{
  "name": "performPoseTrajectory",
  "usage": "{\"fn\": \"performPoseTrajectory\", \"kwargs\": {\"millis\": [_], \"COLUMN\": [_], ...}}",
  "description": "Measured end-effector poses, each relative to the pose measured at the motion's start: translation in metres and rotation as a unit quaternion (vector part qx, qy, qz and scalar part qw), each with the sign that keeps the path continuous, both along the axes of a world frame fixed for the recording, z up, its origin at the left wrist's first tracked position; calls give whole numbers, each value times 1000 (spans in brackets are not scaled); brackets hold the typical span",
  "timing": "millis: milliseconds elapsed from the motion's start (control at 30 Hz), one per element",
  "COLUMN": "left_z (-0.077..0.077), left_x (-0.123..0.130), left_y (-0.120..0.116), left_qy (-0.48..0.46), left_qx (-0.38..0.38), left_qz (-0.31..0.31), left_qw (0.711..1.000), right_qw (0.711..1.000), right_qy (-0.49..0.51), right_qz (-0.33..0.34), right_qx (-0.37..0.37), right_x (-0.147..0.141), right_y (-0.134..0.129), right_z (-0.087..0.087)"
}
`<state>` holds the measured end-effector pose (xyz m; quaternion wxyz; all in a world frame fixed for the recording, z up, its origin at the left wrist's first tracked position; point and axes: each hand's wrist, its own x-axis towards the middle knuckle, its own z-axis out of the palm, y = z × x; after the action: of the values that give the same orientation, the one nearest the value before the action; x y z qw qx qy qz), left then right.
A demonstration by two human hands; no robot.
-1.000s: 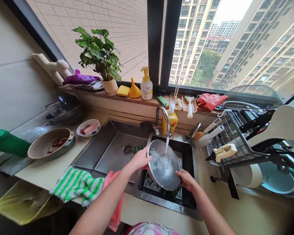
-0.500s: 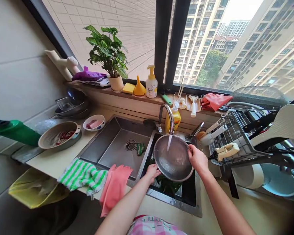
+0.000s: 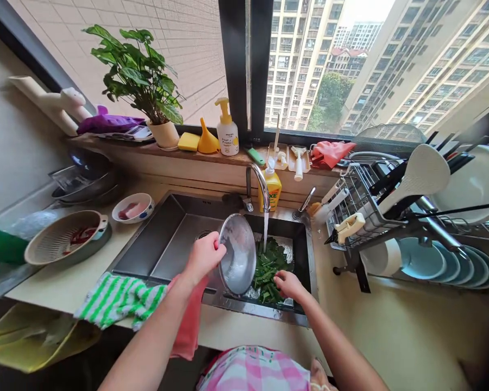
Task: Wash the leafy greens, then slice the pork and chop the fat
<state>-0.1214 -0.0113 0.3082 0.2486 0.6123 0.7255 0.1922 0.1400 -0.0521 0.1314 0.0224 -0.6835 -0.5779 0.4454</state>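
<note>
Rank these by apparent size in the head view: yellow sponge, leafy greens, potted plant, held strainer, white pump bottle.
1. Potted plant
2. Held strainer and leafy greens, too alike to rank
3. White pump bottle
4. Yellow sponge

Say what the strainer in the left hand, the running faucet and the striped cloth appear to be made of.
Strainer: probably fine metal mesh, dull silver-grey, judging by its grainy surface and metallic rim.
Faucet: metal-looking, likely chrome-plated, with a polished finish and bright reflections.
Striped cloth: soft, fluffy textile, perhaps terry; fuzzy edges and loose folds suggest it, but the fibre can't be told.
</note>
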Motion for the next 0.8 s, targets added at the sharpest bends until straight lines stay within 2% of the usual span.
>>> {"fn": "performPoseTrajectory", "kwargs": {"millis": [67,133,200,300,433,500,633,667,700,800], "left_z": [19,29,31,24,11,8,4,2,-2,-18], "left_x": [-5,-8,-12,-18,-32,-42,-61,-67,-72,-88], "left_y": [-5,-9,-11,-15,-25,-32,-45,-46,-48,-51], "left_qy": [104,174,216,258,258,232,146,121,99,54], "left_qx": [71,99,106,132,186,209,230,226,220,199], "left_qz": [12,33,48,57,74,106,194,209,222,254], "left_qw": [992,979,970,955,945,944,942,944,945,945], "right_qw": [1000,998,995,988,975,963,912,907,915,962], "right_qy": [-9,-31,-59,-97,-112,-110,-170,-184,-187,-181], "right_qz": [19,39,61,101,178,236,368,372,349,194], "right_qx": [17,38,50,59,68,66,63,69,74,63], "right_x": [2,9,13,11,-8,-21,-40,-40,-39,-32], "right_y": [-5,-7,-7,-4,1,3,27,40,54,99], "right_z": [-3,-6,-8,-12,-27,-43,-83,-91,-98,-110]}}
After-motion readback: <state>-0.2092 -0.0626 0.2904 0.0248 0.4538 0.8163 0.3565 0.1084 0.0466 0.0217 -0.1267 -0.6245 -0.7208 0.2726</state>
